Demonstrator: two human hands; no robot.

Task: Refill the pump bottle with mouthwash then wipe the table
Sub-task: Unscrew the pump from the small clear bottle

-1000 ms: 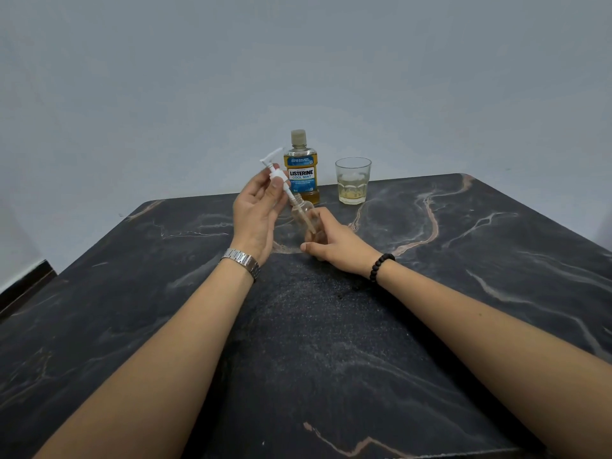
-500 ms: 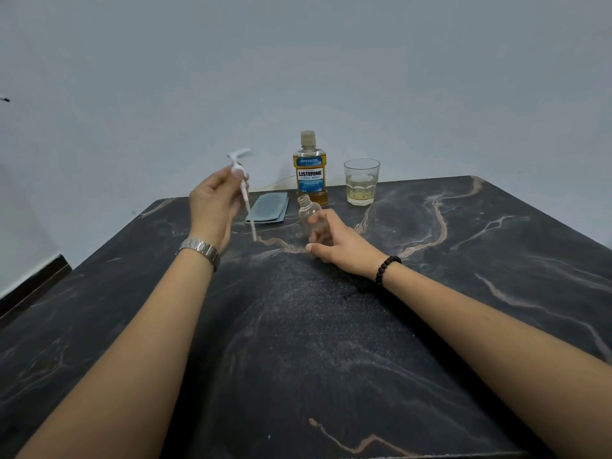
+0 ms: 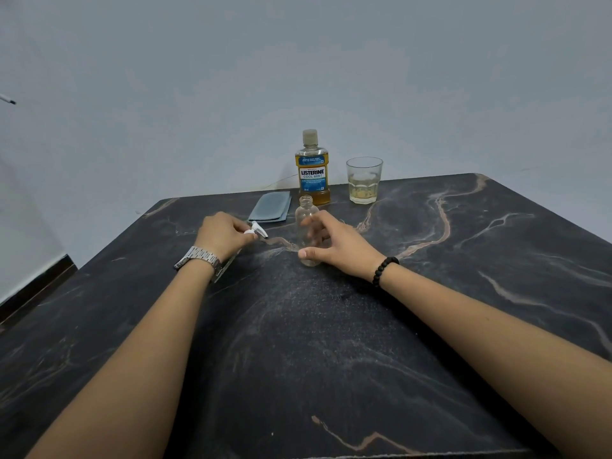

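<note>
Mid-frame, right hand (image 3: 341,246) curls thumb & fingers round open clear pump bottle (image 3: 308,226) upright on table (image 3: 463,293), left hand (image 3: 225,235) just left pinches white pump head (image 3: 256,229) low at tabletop, w/ mouthwash bottle (image 3: 312,168), glass (image 3: 364,180), folded cloth (image 3: 271,207) behind, top centre.

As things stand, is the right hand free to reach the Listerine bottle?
Probably not yet: the right hand holds the empty bottle. The Listerine bottle stands just behind, with nothing between them, so once it lets go the way looks clear.
</note>
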